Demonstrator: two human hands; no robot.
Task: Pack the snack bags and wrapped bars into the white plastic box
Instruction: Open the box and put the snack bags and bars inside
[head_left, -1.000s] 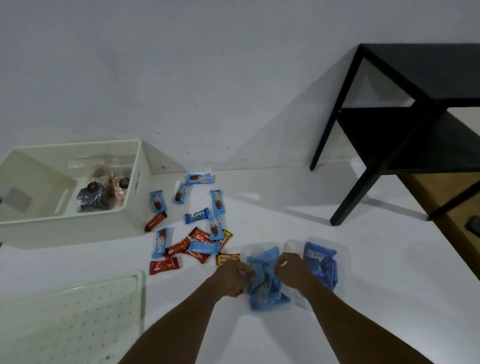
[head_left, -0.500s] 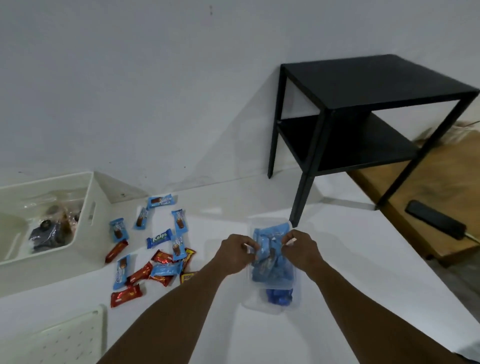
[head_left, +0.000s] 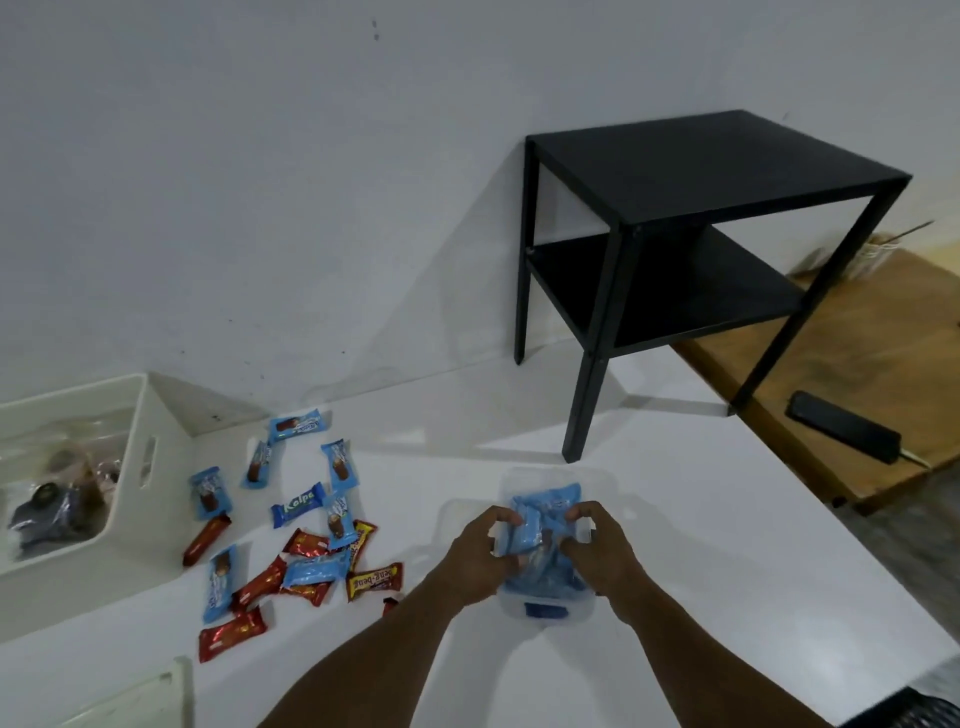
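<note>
Both hands hold one clear bag of blue snack packs (head_left: 545, 506) just above the white bench (head_left: 701, 545), a little right of the middle of the view. The left hand (head_left: 480, 558) has its grip closed on the bag's left edge, fingers curled over the top and thumb underneath. The right hand (head_left: 605, 551) pinches the opposite edge in the same way. The bag's long axis runs away from the person, its near end hanging below the knuckles and its far end poking out beyond them.

What matters next is that the white plastic box (head_left: 166, 467) lies well to the left of the grip and slightly farther from the person. It sits at the bench's left side with its open top facing up, and some bagged items already lie in the bottom. The left hand is the nearer one to it. Between bag and box lies a loose scatter of wrapped bars: blue ones such as the Kalpa bar (head_left: 298, 504), red ones, and a yellow Beng-beng bar (head_left: 374, 579).

My judgement is that the bag must travel leftward over that scatter, high enough not to drag any bars, and probably turn so its length suits the box's inside
</note>
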